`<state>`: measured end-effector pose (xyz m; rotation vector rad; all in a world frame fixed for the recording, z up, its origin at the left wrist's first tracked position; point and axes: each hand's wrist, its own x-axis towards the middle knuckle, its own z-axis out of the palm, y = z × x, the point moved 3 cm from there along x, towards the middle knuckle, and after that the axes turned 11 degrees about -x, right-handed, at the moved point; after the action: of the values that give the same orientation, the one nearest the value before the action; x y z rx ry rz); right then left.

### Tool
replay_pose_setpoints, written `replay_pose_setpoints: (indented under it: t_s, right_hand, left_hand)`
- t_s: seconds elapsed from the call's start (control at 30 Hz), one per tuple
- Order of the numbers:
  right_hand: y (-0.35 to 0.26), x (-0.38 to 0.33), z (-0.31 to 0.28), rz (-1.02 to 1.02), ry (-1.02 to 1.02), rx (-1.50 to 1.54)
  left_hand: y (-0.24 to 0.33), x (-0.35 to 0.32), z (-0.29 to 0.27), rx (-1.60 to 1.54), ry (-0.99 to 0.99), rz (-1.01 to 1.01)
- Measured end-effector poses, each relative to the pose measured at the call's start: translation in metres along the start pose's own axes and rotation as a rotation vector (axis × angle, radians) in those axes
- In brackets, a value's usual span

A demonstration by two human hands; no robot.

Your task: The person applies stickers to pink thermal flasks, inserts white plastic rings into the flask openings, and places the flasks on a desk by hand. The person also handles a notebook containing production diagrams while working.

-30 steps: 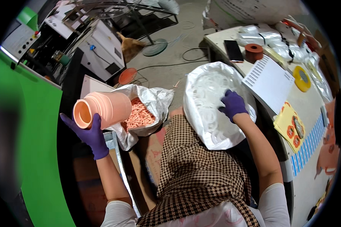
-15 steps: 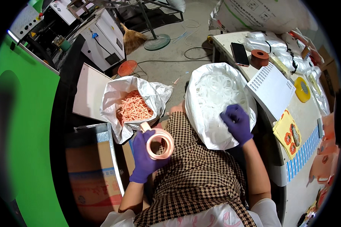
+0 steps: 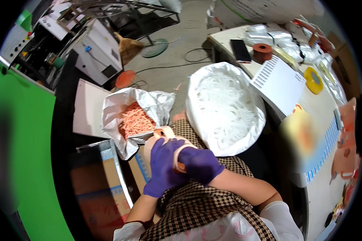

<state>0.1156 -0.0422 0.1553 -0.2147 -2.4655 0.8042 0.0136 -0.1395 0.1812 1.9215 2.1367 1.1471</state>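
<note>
My left hand (image 3: pixel 161 170), in a purple glove, is closed around a pale pink, round hollow plastic piece (image 3: pixel 148 148) with a loop-like handle, held above my lap. From the right, my right hand (image 3: pixel 201 164), gloved the same, presses against the open end of that piece. Its fingertips go in at the round opening and are hidden, so I cannot tell whether they hold anything. Just beyond the hands on the right stands a white bag (image 3: pixel 207 140) full of translucent rings (image 3: pixel 225 102). To the left, another white bag (image 3: pixel 153 102) holds thin pink plastic sticks (image 3: pixel 136 120).
At the right, a table (image 3: pixel 223 38) bears a phone (image 3: pixel 240 51), a brown tape roll (image 3: pixel 262 52), a white sheet (image 3: pixel 278 83) and a yellow tape roll (image 3: pixel 313 80). A cardboard box (image 3: pixel 102 197) lies at lower left. A cable (image 3: pixel 169 66) crosses the floor.
My right hand has left the bag of rings and moved left to the pink piece. My left hand has tilted the piece, turning its opening toward the right hand. The view has shifted slightly.
</note>
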Motion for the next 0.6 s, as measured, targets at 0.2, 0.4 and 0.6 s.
replay_pose_setpoints:
  t_s: [0.2,0.4,0.6]
  right_hand:
    - [0.027,-0.011,0.018,-0.05,0.028,0.336]
    - [0.02,-0.039,-0.005,-0.047,-0.241,0.19]
    - [0.026,-0.138,-0.14,-0.052,0.419,-0.016]
  left_hand:
    - [-0.009,-0.014,0.024,0.047,-0.023,-0.085]
    - [0.018,0.003,0.018,0.154,-0.162,0.053]
    - [0.041,-0.016,0.011,0.217,-0.166,0.692]
